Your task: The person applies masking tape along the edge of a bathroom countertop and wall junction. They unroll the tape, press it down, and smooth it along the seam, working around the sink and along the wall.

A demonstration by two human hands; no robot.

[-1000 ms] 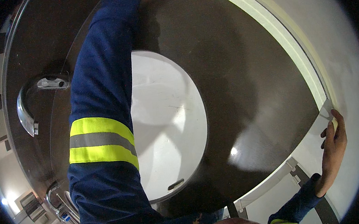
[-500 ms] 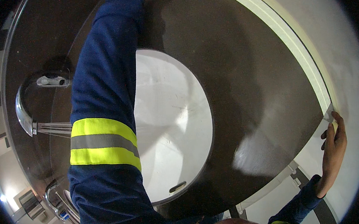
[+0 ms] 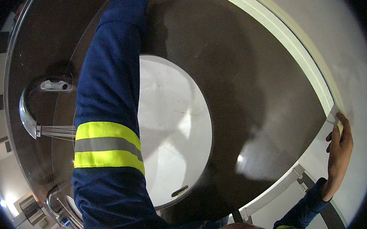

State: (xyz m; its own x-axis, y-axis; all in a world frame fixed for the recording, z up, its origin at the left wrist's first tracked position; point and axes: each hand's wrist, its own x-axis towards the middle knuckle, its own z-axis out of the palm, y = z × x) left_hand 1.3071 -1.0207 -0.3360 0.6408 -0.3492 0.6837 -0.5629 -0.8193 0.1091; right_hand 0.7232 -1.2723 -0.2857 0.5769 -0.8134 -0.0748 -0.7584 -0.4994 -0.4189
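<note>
My left arm (image 3: 105, 86), in a dark blue sleeve with a yellow and grey reflective band, stretches over a round white basin to the far side. Its hand lies beyond the top edge of the picture, so its fingers are hidden. At the right, my right hand (image 3: 340, 144) is by the corner of a dark brown countertop (image 3: 232, 77). Its fingers are closed on a small flat grey piece (image 3: 331, 114), whose kind I cannot make out. That piece touches the end of a pale strip (image 3: 289, 41) that follows the countertop's edge along the wall.
The white basin (image 3: 171, 128) has an overflow slot near its near rim. Water runs from a chrome faucet (image 3: 28, 112) at the left, partly behind my sleeve. A pale wall (image 3: 335, 40) borders the right side. White fittings (image 3: 278, 188) show below the counter's near edge.
The view has shifted slightly, so the basin and the strip sit a little differently in the picture. My right hand stays at the strip's end with the flat grey piece.
</note>
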